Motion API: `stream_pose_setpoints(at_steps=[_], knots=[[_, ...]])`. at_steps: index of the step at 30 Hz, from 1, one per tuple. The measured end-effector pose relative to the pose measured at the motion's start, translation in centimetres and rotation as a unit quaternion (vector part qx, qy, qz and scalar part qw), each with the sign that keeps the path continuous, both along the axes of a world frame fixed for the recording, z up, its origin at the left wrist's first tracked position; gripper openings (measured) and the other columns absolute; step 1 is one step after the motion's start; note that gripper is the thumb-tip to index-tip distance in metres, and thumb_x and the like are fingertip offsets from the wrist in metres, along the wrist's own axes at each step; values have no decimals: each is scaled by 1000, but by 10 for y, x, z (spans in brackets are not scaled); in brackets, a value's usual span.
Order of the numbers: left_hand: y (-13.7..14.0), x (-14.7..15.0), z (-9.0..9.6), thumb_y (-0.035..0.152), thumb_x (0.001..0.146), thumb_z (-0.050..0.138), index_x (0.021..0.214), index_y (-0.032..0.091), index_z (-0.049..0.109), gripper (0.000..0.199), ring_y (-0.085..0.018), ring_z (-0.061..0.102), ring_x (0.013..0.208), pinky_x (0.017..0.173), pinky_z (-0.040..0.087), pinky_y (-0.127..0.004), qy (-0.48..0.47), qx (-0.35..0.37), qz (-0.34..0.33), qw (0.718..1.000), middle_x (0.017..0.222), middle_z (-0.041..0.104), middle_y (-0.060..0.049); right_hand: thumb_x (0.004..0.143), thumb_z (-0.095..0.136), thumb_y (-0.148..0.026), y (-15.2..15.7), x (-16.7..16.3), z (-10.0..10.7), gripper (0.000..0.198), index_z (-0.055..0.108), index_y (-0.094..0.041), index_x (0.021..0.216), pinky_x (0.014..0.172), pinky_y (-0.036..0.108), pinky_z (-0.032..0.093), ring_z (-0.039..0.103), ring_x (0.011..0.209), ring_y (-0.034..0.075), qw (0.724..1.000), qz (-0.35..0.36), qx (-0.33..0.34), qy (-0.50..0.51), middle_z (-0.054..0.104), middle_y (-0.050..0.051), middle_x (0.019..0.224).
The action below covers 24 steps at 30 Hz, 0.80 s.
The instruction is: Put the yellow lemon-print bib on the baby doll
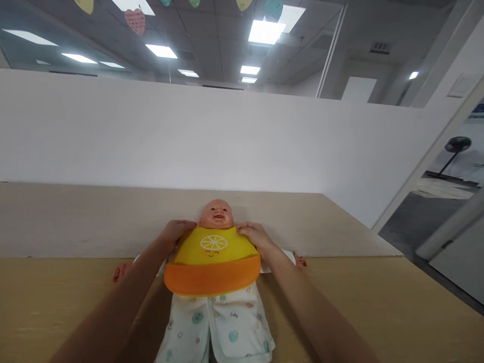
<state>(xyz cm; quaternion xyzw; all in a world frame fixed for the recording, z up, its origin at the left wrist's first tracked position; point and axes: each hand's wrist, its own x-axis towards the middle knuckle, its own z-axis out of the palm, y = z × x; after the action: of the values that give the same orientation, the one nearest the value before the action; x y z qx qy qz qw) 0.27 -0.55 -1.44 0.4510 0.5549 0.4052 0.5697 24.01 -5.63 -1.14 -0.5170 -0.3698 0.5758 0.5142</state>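
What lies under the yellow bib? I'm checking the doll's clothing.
The bib covers the doll's chest, so its top is hidden. Patterned white trousers show below; both hands press the bib's upper corners.

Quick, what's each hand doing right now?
Left hand: closed on the bib at the doll's shoulder.
Right hand: closed on the bib's other top corner.

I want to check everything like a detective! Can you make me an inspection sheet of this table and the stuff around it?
Surface: wooden table, tan, against a white wall.
Job's things: baby doll lying on its back in printed clothes; yellow bib with orange pocket and lemon picture on its chest.
Clutter: nothing seen.
Hands: left hand and right hand each at a top corner of the bib, by the doll's neck.
Cables: nothing seen.
Surroundings: ceiling lights, hanging paper heart, standing fan.
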Motion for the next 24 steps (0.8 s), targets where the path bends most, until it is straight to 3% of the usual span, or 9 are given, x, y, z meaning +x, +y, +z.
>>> stream_pose_setpoints(at_steps=[4, 7, 10, 13, 16, 18, 21, 24], knots=[[-3, 0, 2, 32, 56, 69, 77, 15, 70, 27, -15, 58, 50, 45, 41, -23, 52, 29, 16, 998, 55, 64, 0, 50, 63, -21, -2, -4, -1, 25, 64, -14, 74, 54, 25, 42, 57, 56, 14, 999, -14, 5, -31, 63, 0, 60], [-11, -6, 2, 37, 67, 59, 97, 16, 68, 38, -16, 61, 59, 51, 45, -25, 129, 95, 27, 987, 63, 66, 0, 59, 60, -24, -6, 0, -3, 24, 66, -14, 80, 58, 24, 44, 59, 61, 14, 996, -26, 33, -74, 65, 2, 68], [-25, -24, -4, 36, 75, 46, 104, 17, 65, 39, -21, 65, 79, 72, 52, -34, 268, 236, 62, 932, 87, 71, -6, 72, 51, -30, -21, 17, -7, 35, 65, -15, 101, 60, 26, 46, 60, 66, 16, 972, -54, 104, -204, 67, 4, 78], [-45, -54, -19, 29, 79, 40, 99, 17, 66, 35, -24, 63, 96, 90, 49, -40, 391, 401, 73, 825, 102, 71, -10, 80, 43, -29, -49, 45, -13, 38, 63, -15, 110, 78, 34, 48, 63, 84, 20, 893, -54, 217, -391, 68, 8, 95], [-61, -84, -39, 24, 79, 41, 99, 17, 67, 33, -25, 61, 103, 92, 49, -41, 460, 515, 12, 723, 100, 71, -11, 79, 44, -23, -82, 73, -23, 36, 65, -16, 108, 98, 43, 39, 54, 111, 26, 765, -1, 294, -572, 64, 10, 114], [-67, -98, -51, 21, 76, 45, 104, 18, 67, 36, -26, 59, 109, 94, 48, -43, 493, 562, -18, 664, 105, 71, -11, 78, 48, -22, -99, 85, -31, 40, 64, -16, 113, 104, 49, 32, 45, 121, 30, 688, 9, 306, -658, 59, 11, 125], [-69, -106, -63, 19, 73, 47, 110, 21, 66, 42, -27, 58, 111, 95, 48, -45, 532, 571, -21, 625, 111, 70, -9, 80, 49, -20, -109, 93, -44, 44, 61, -19, 122, 106, 52, 28, 37, 130, 32, 616, -5, 294, -731, 52, 9, 135], [-69, -105, -66, 21, 75, 46, 109, 24, 67, 39, -30, 59, 109, 91, 50, -49, 547, 542, -5, 638, 109, 71, -7, 83, 45, -15, -107, 95, -52, 44, 60, -23, 123, 107, 50, 28, 34, 132, 31, 589, -25, 281, -757, 51, 6, 136]])
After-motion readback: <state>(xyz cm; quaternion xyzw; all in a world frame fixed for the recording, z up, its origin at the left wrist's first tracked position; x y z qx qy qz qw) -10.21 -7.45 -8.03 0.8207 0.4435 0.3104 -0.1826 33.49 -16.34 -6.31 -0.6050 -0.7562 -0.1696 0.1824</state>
